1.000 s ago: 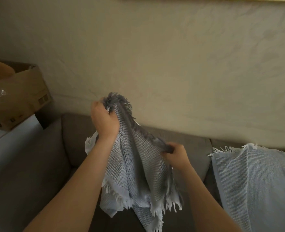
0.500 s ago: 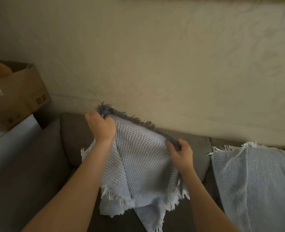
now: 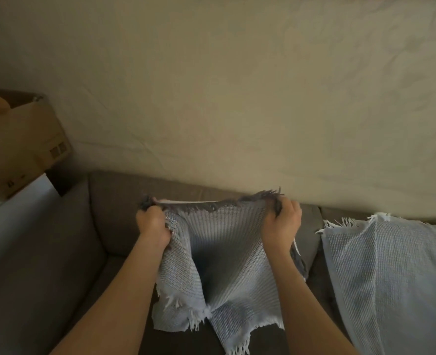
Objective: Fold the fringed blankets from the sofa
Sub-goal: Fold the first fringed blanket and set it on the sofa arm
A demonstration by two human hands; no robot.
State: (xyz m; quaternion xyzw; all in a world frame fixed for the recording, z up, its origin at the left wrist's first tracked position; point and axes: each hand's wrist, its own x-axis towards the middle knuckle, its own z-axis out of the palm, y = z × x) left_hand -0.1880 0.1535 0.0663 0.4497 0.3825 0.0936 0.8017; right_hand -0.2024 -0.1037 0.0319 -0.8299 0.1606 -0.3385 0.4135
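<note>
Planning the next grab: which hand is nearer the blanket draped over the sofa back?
Right. The right hand is just left of the draped blanket; the left hand is farther left, both gripping the held blanket.

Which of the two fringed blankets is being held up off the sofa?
The middle blanket, gripped along its top edge by the left hand and right hand. The other blanket lies draped over the sofa at right, untouched.

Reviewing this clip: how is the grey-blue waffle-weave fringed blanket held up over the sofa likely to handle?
Probably floppy: the grey-blue waffle-weave fringed blanket sags in a deep fold between the left hand and right hand, and its lower corners hang loose. Likely light, since pinched top corners carry it. The textured weave probably resists slipping.
</note>
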